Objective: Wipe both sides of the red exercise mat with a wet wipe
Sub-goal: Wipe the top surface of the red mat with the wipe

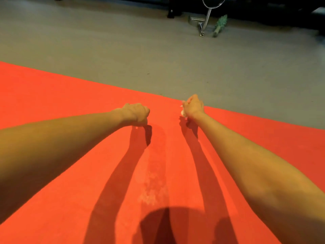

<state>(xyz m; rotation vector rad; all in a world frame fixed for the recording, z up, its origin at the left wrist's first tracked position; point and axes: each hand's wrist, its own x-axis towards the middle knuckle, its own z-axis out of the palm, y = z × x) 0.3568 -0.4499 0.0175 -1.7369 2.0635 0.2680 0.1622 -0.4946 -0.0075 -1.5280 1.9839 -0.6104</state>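
Observation:
The red exercise mat [70, 106] lies flat on the floor and fills the lower part of the view; its far edge runs diagonally from the upper left down to the right. My left hand [136, 113] is curled into a fist on the mat's middle, with nothing visible in it. My right hand [193, 107] is at the mat's far edge, its fingers bunched round a small white wet wipe [182, 112] that peeks out on its left side. A pale damp streak [153, 176] runs down the mat between my arms.
Grey floor [123, 50] stretches beyond the mat. At the back right stand a shiny metal frame [204, 23], a green object [219, 26] lying on the floor, and dark furniture [263, 7].

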